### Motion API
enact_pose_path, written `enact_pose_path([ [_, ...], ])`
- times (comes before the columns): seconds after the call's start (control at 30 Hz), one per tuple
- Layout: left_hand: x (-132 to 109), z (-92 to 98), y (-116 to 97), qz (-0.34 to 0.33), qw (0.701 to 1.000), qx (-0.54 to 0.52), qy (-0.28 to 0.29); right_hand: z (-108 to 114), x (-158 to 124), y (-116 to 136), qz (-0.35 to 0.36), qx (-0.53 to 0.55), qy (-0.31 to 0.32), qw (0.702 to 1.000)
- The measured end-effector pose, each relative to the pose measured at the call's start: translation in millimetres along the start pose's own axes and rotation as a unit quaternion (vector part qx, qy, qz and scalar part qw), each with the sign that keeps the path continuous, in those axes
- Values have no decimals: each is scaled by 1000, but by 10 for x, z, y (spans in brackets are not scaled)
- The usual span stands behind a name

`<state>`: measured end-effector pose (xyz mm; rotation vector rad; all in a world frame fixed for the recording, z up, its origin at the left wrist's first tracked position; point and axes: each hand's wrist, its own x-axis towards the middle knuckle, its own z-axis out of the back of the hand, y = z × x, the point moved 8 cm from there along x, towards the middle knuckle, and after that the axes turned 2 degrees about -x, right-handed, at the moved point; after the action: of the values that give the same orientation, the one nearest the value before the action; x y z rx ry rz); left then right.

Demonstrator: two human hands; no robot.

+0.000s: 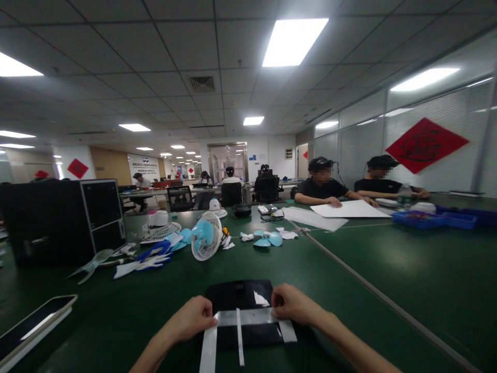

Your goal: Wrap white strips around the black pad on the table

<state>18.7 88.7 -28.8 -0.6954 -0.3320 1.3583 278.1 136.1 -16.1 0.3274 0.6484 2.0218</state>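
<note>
The left hand [193, 314] has its fingers pinched on one end of the clear strip [256, 316]; the right hand's [294, 304] fingers are closed on the other end. The strip spans between them over the black panel [233, 298] on the tabletop [147, 295]. A ribbed band [208, 347] runs nearward from the left fingers, a thin band [239, 338] lies midway, and a short band [288, 331] sits just nearer than the right fingers. The fan [205, 237] stands beyond the left fingers, the phone [37, 324] well left of them.

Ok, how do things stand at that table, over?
Left hand, right hand pinching opposite ends of translucent strip. Strip stretched across black panel. Narrow white strip crossing near its middle.
</note>
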Motion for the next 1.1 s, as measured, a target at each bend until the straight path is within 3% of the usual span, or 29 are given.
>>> enact_pose_path([
  [0.47, -52, 49, -61, 15, 999, 35, -27, 48, -63, 108, -16, -23, -5, 1000],
  [0.53, -65, 43, -158, -27, 997, 58, -33, 41, -64, 117, -16, -31, -4, 999],
  [0.67, -179, -75, -531, -175, 983, 61, -3, 37, -55, 108, -16, -31, -5, 999],
  [0.83, -233, -216, -675, -206, 974, 89, 22, 78, -66, 115, -18, -39, -14, 999],
  [0.9, -217, -229, -667, -205, 974, 97, 17, 134, -121, 272, 27, -54, -59, 996],
  [0.97, -199, -239, -659, -212, 972, 98, 12, 122, -231, 562, 118, -74, -94, 986],
  [1.03, -179, -251, -651, -220, 970, 101, 9, -43, -365, 886, 222, -93, -70, 968],
  [1.1, -161, -263, -645, -228, 968, 103, 5, -270, -459, 1105, 282, -113, -25, 953],
])
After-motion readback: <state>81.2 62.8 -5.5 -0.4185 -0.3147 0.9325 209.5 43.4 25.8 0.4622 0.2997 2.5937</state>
